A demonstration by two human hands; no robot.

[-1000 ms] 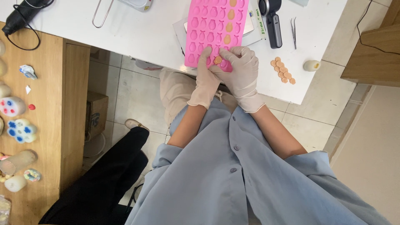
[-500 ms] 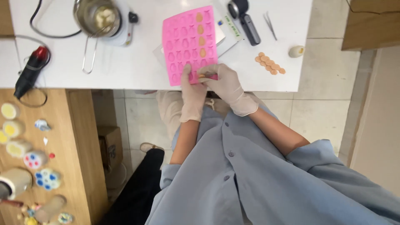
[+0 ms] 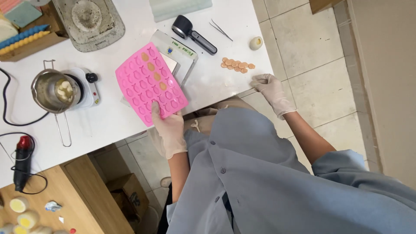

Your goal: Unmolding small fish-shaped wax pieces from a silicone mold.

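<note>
Your pale cream latex gloves, left hand (image 3: 168,128) and right hand (image 3: 269,88). Bright pink flexible silicone mould (image 3: 150,82), few cavities tan. Small round orange-tan discs (image 3: 236,65) on white table (image 3: 108,121). Your shirt grey-blue.

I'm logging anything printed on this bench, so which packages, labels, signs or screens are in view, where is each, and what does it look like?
Small white digital scale with a printed strip label: on the white table, partly under the pink silicone mould held by the gloved left hand; rectangular, white with a small blue mark.
Brown cardboard box: on the floor under the table; open-topped, plain.
No screen readable; no signs.
</note>
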